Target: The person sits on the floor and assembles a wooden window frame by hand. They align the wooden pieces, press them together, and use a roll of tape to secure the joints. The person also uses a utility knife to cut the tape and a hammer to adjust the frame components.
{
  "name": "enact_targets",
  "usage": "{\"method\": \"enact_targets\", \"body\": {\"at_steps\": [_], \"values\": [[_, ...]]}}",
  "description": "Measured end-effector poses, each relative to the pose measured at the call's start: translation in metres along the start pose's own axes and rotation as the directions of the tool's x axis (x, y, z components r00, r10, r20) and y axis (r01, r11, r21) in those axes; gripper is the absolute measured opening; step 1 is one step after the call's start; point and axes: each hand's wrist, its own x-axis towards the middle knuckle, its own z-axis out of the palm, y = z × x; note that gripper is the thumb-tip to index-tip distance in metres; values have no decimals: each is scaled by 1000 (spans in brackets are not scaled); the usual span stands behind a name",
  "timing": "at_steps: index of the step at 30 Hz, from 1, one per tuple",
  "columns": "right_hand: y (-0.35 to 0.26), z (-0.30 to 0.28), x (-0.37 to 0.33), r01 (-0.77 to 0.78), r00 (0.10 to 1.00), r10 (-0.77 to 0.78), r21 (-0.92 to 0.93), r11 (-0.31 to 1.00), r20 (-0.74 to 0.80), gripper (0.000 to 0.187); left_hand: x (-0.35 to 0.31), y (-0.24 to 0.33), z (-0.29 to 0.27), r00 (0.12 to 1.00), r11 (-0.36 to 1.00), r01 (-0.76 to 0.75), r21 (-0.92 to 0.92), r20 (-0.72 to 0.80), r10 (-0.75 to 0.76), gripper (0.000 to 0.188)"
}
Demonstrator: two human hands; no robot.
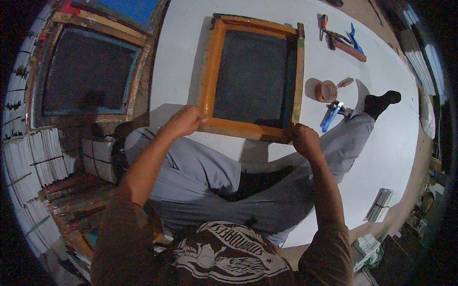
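Note:
A wooden frame (210, 81) with dark mesh stretched inside, like a printing screen, is in front of me over a white surface. Its inner border is orange-brown, and worn paint-stained strips run along the outer edges. My left hand (188, 119) is closed on the near left corner. At the near right corner, my right hand (306, 140) has its fingers curled around the frame's edge. The undersides of both grips are hidden. Close to the right hand lies a blue-handled tool (329, 119) whose kind I cannot make out.
A roll of brown tape (326, 91), a small screwdriver (345, 82), a red-handled screwdriver (324, 24) and a brown-handled tool (349, 51) lie on the white surface (386, 143). Another dark-mesh frame (136, 62) stands at left, above tied paper bundles (45, 157). My crossed legs border the near side.

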Motion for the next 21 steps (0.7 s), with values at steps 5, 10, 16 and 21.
{"method": "enact_targets", "body": {"at_steps": [5,10,16,21], "values": [[-1,-6,2,69,998,-68,-43,997,11,32,2,30,-19,978,991,103,87,173,-116,28],[4,-2,6,122,992,-122,-65,990,-2,31,8,4,-8,987,996,12,85,158,-25,30],[-7,-12,7,127,992,-126,-100,987,15,28,12,-9,-1,989,992,-31,119,150,12,30],[-11,-19,7,133,990,-129,-69,989,49,26,15,-1,-6,977,985,-45,165,214,9,28]]}}
